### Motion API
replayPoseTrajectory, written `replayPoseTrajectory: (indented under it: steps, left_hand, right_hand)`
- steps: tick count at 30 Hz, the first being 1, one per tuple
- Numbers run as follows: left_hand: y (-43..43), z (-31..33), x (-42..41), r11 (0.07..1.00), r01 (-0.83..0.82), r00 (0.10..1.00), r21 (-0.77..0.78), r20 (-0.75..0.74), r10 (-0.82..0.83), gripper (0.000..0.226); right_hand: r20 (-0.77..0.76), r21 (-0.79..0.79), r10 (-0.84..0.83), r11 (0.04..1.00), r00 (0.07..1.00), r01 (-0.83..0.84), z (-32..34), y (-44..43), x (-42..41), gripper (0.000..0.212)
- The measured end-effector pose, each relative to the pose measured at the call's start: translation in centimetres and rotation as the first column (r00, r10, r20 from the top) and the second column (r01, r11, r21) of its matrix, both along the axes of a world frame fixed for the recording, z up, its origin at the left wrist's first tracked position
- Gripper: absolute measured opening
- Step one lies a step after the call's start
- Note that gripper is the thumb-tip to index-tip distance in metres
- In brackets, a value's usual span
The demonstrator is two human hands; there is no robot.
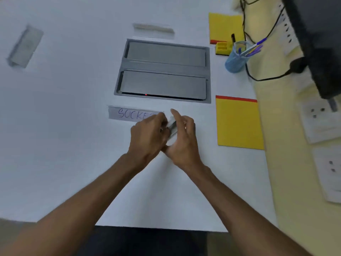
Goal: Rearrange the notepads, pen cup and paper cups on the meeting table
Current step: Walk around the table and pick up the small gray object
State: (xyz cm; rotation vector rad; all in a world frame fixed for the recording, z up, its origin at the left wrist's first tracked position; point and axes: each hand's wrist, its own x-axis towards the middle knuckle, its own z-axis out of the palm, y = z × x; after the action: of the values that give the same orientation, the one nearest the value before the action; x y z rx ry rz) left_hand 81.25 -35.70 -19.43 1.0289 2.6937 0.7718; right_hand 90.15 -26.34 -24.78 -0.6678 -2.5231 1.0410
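My left hand [147, 132] and my right hand [182, 141] meet over the white table [64, 145], both holding a small whitish object [171, 126] that is blurred; I cannot tell what it is. A yellow notepad with a red strip [239, 123] lies flat to the right of my hands. A second yellow notepad [226, 27] lies at the far right. A blue mesh pen cup [235, 60] holding several purple pens stands between the two notepads. No paper cups show.
A grey socket hatch [163, 71] is set into the table, with a taped label reading "SOCKE.." [132, 113] below it. A small yellow holder [222, 48] sits by the far notepad. Black cables [265, 78] and wall sockets [319, 122] line the right side.
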Motion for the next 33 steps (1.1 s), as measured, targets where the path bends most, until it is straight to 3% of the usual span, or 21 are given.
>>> replayPoseTrajectory:
  steps: [3, 5, 7, 9, 13, 16, 20, 23, 29, 33]
  left_hand:
    - [4.1, 0.6, 0.4, 0.989, 0.146, 0.989, 0.019, 0.027, -0.146, 0.036]
    - [6.5, 0.4, 0.5, 0.98, 0.185, 0.968, 0.072, 0.156, -0.195, 0.05]
    - [8.5, -0.6, 0.9, 0.977, 0.137, 0.922, 0.161, 0.341, -0.186, 0.056]
    - [10.2, -2.4, 1.4, 0.978, 0.083, 0.89, 0.191, 0.426, -0.159, 0.057]
    - [13.7, -7.3, 2.0, 0.979, 0.202, 0.938, -0.016, 0.292, -0.189, 0.069]
    - [16.3, -10.6, 2.3, 0.934, 0.278, 0.959, -0.226, 0.113, -0.258, 0.076]
    - [17.0, -14.0, 3.7, 0.893, 0.252, 0.955, -0.374, -0.055, -0.292, 0.077]
    - [17.1, -14.8, 4.1, 0.91, 0.201, 0.957, -0.361, -0.126, -0.262, 0.078]
    - [17.2, -14.5, 4.3, 0.911, 0.198, 0.956, -0.361, -0.133, -0.261, 0.076]
    - [17.3, -14.5, 4.3, 0.912, 0.193, 0.959, -0.363, -0.126, -0.254, 0.077]
  right_hand:
    - [-0.008, -0.002, -0.103, 0.995, 0.995, 0.103, 0.0, 3.6, 1.9, 0.092]
    - [0.0, 0.035, -0.191, 0.981, 0.982, 0.191, 0.0, 6.0, 3.1, 0.085]
    - [0.009, 0.1, -0.305, 0.948, 0.952, 0.302, -0.2, 8.5, 4.2, 0.08]
    - [0.036, 0.088, -0.441, 0.895, 0.897, 0.437, -0.6, 11.0, 5.1, 0.076]
    - [0.04, -0.012, -0.585, 0.81, 0.81, 0.586, -1.7, 16.3, 5.3, 0.07]
    - [0.027, 0.019, -0.636, 0.772, 0.771, 0.636, -2.6, 20.2, 3.7, 0.069]
    - [-0.026, 0.077, -0.664, 0.744, 0.748, 0.663, -4.1, 24.1, 0.6, 0.067]
    - [-0.072, 0.148, -0.668, 0.727, 0.741, 0.67, -5.3, 26.4, -1.5, 0.068]
    - [0.043, 0.341, -0.795, 0.581, 0.605, 0.739, -7.1, 28.7, -4.6, 0.081]
    - [0.06, 0.432, -0.808, 0.551, 0.587, 0.714, -7.9, 29.0, -5.3, 0.078]
